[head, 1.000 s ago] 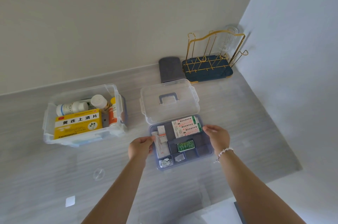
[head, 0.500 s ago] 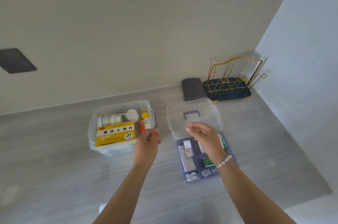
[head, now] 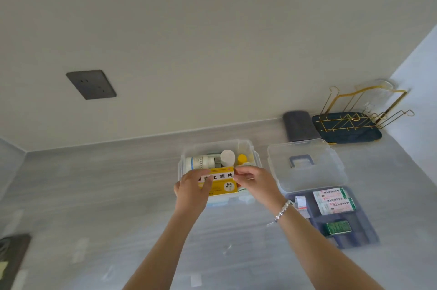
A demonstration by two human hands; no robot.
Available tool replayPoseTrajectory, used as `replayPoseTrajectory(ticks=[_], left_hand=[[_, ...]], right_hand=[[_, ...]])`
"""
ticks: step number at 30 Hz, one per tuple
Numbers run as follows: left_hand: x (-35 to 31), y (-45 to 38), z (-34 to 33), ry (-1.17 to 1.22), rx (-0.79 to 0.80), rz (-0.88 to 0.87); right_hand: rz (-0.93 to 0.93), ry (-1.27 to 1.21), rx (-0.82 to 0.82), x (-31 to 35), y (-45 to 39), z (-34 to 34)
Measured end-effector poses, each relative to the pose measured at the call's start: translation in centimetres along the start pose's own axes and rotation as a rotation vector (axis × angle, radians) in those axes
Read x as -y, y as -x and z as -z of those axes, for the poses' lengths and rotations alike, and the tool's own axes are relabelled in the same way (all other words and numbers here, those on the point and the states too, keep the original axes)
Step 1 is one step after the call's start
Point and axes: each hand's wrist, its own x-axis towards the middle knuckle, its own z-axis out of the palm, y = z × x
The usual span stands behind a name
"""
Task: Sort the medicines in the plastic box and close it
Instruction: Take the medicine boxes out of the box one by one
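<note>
A clear plastic box stands mid-counter with a yellow medicine carton, a white bottle, a white-capped jar and a yellow-capped bottle inside. My left hand grips the carton's left end and my right hand pinches its right end. To the right lies a grey divided tray with pink-and-green cartons, a green packet and a small white box. A clear lid with a grey handle leans behind the tray.
A gold wire rack on a dark blue base and a dark grey roll sit in the back right corner. A dark wall socket is on the wall. A dark object lies at the left edge.
Both hands left the divided tray and moved left to the clear box, where they now hold the yellow carton. The camera view swung left and up.
</note>
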Motion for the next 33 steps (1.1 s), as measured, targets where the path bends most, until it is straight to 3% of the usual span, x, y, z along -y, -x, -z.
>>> replayPoseTrajectory(ticks=[6,14,21,27,30,33], left_hand=[[2.9,-3.1,-0.3,-0.255,0.069,-0.088],[2.7,-4.4,-0.1,-0.153,0.054,-0.080],[1.0,-4.0,1.8,0.122,-0.015,-0.029],[-1.5,-2.6,2.7,0.776,0.145,0.203],[-2.8,-1.1,2.0,0.921,0.257,0.241],[-4.4,0.7,0.3,0.893,0.323,0.236]], right_hand=[[-0.061,0.290,0.081,0.5,-2.1,-2.7],[-0.249,0.097,0.045,0.5,-3.9,-3.0],[-0.336,-0.408,0.015,1.6,-3.0,-1.0],[-0.245,-0.424,-0.046,1.6,-0.3,2.5],[-0.206,-0.354,-0.067,1.0,1.8,4.8],[-0.198,-0.312,-0.071,-0.6,4.0,7.3]])
